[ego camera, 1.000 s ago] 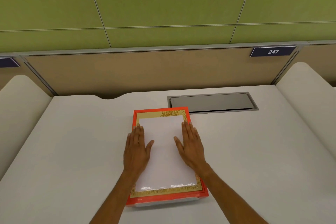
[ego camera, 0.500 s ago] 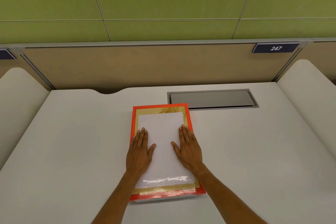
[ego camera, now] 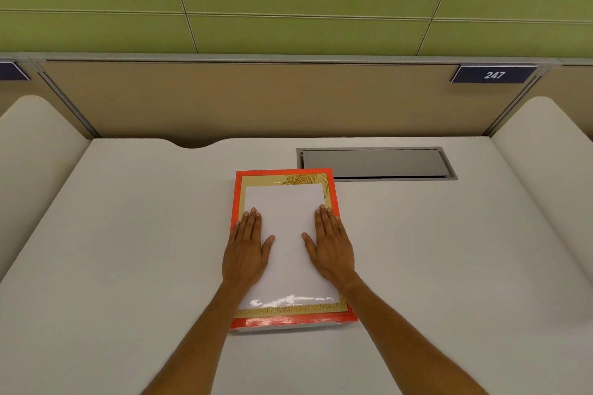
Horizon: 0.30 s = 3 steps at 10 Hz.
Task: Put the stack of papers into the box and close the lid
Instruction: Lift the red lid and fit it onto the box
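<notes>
My left hand (ego camera: 247, 247) and right hand (ego camera: 330, 244) lie flat and spread, palms down, gripping nothing, on the glossy white top of the closed red-rimmed box (ego camera: 285, 319) on the desk (ego camera: 128, 234). Any papers are hidden from me. Beyond sits a grey cable hatch (ego camera: 375, 163), then a "247" plate (ego camera: 494, 74).

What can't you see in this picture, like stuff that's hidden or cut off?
Head view only:
- Inside of the red box: hidden by its closed lid, so the papers can't be seen.
- Lid parts under the left hand and right hand: covered by flat palms.
- Blue sign at far left: cut off by the frame edge, unreadable.
- Elbows: cut off at the bottom edge.
</notes>
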Tool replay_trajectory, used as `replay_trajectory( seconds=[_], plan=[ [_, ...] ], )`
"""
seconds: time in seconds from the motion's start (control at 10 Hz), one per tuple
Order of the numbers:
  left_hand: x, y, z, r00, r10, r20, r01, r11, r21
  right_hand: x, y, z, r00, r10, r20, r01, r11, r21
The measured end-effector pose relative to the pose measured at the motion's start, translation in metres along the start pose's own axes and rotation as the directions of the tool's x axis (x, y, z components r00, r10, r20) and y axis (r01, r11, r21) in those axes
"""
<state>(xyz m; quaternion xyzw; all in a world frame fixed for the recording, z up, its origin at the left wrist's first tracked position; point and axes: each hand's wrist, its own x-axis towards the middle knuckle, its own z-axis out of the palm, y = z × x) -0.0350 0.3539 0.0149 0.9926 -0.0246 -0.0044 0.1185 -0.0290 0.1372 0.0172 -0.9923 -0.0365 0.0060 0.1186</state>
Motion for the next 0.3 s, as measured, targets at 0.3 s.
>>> replay_trajectory(
  seconds=[0.3],
  plan=[
    [-0.002, 0.019, -0.006, 0.998, -0.044, -0.045, 0.036, 0.984, -0.173, -0.002, 0.019, -0.018, 1.000, -0.010, -0.017, 0.012, 0.993, 0.119]
  ],
)
